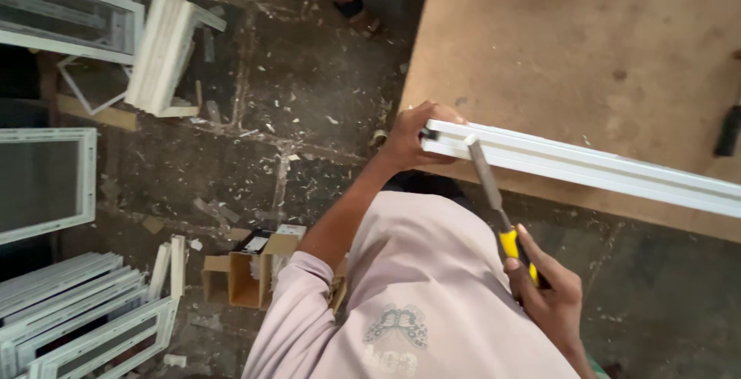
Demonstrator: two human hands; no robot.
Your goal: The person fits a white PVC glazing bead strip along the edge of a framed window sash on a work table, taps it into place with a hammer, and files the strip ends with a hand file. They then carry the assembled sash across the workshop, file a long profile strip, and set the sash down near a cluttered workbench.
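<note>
A workshop seen from above: a dark floor [309,140] strewn with pale shavings and offcuts, and a brown board table [587,62] filling the view from twelve to three o'clock. A long white profile [602,167] lies across the table's near edge, running from centre toward three o'clock, its cut end just past the table's corner. The left hand [409,136] is clenched around that cut end, steadying it. The right hand [549,290], at five o'clock, grasps the yellow-and-black handle of a file [486,182], whose grey blade rests on the profile's top edge close to the cut end. Judging by this, the end is being dressed and is not finished; how much remains cannot be told. Finished white frames [85,317] are stacked at eight o'clock, more at ten. An open cardboard box [247,275] sits at seven o'clock.
</note>
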